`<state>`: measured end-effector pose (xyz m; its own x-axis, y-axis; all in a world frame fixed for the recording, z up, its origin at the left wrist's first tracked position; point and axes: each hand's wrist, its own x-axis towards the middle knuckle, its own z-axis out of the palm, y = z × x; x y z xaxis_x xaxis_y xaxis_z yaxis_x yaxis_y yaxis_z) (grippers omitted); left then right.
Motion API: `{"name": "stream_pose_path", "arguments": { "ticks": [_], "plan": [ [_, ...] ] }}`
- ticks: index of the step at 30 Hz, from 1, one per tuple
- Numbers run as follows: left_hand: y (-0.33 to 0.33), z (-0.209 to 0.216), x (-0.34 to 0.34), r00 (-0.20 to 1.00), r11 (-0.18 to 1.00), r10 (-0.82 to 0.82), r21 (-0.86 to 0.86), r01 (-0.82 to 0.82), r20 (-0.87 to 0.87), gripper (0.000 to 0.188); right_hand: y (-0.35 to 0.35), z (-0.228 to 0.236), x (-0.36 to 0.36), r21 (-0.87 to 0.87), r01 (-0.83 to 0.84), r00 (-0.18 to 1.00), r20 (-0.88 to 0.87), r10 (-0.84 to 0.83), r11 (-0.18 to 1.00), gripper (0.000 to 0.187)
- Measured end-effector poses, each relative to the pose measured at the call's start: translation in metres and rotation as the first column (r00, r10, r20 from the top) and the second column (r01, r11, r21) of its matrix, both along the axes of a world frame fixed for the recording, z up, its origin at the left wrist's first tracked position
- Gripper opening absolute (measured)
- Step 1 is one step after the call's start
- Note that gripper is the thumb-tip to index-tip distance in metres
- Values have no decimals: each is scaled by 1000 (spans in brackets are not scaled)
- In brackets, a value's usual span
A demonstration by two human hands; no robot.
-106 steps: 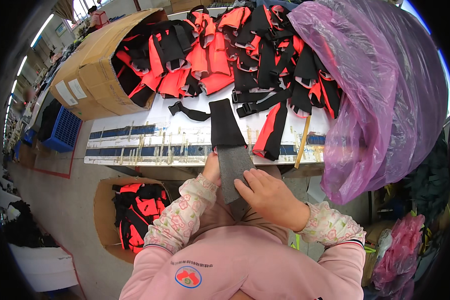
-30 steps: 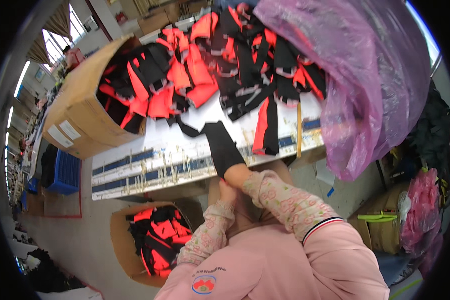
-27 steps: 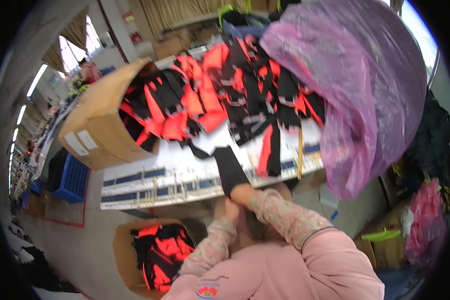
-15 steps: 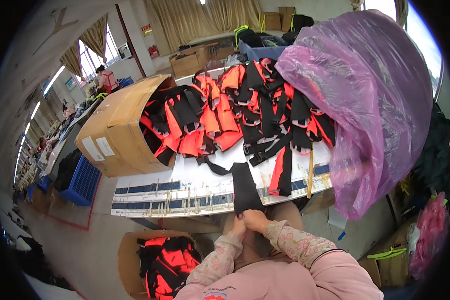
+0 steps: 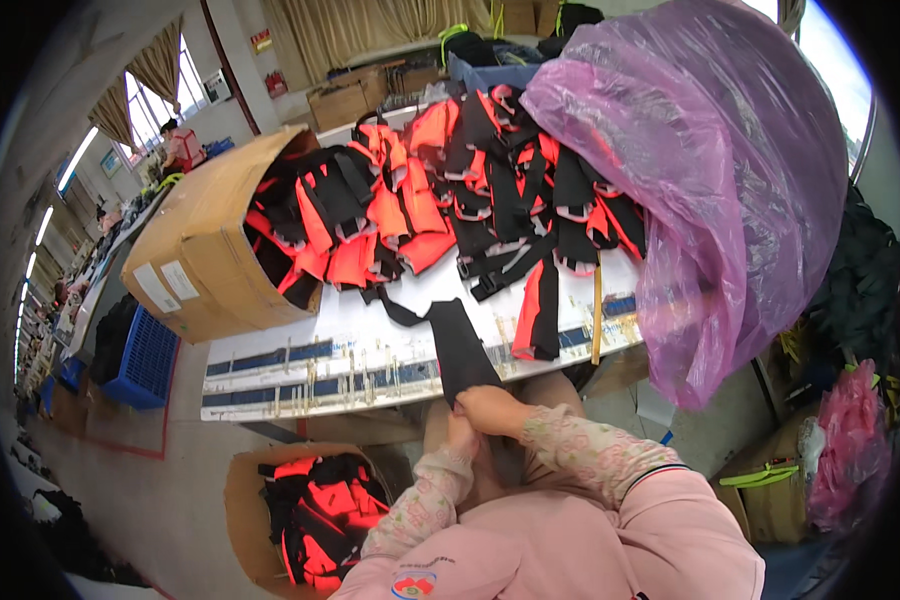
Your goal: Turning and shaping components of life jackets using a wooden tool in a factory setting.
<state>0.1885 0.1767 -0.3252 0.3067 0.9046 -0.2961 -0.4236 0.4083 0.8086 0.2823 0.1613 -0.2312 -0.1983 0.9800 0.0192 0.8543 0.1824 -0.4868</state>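
Observation:
A black fabric piece [image 5: 460,345] with a narrow strap hangs over the near edge of the white table [image 5: 370,350], its strap running back toward the pile. My right hand [image 5: 494,410] is closed on its lower end, fingers wrapped round it. Just below and to the left, my left hand [image 5: 461,436] is closed at the same end, pressed against the right hand, which partly hides its fingers. Right of this piece, an orange-and-black fabric piece [image 5: 538,312] lies across the table edge. Behind them spreads a pile of similar orange and black pieces [image 5: 410,205] with straps and buckles.
A cardboard box [image 5: 205,245] lies on its side at the table's left, pieces spilling out. A large purple plastic bag [image 5: 710,190] bulges over the right end. Below left, an open carton [image 5: 248,510] holds more pieces. A blue crate [image 5: 142,358] stands on the floor.
The whole view has shifted, moving the scene left and up. My right hand sits slightly farther forward over the left one; both remain on the black fabric piece.

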Motion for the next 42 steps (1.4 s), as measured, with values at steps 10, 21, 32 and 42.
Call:
{"name": "stream_pose_path", "arguments": {
  "ticks": [10,21,32,42],
  "plan": [
    [12,34,18,999,995,23,-93,-27,-38,18,24,-4,37,358,42,997,-77,-15,933,24],
    [15,42,-4,980,966,-200,-168,197,1,23,28,-25,45,248,41,953,-302,37,968,13],
    [55,70,-27,882,790,-470,-431,437,31,36,19,-13,40,267,-27,990,-126,62,963,11],
    [49,33,-38,889,818,-458,-386,427,14,16,21,-9,36,291,-70,996,-33,83,954,74]
  ]
}}
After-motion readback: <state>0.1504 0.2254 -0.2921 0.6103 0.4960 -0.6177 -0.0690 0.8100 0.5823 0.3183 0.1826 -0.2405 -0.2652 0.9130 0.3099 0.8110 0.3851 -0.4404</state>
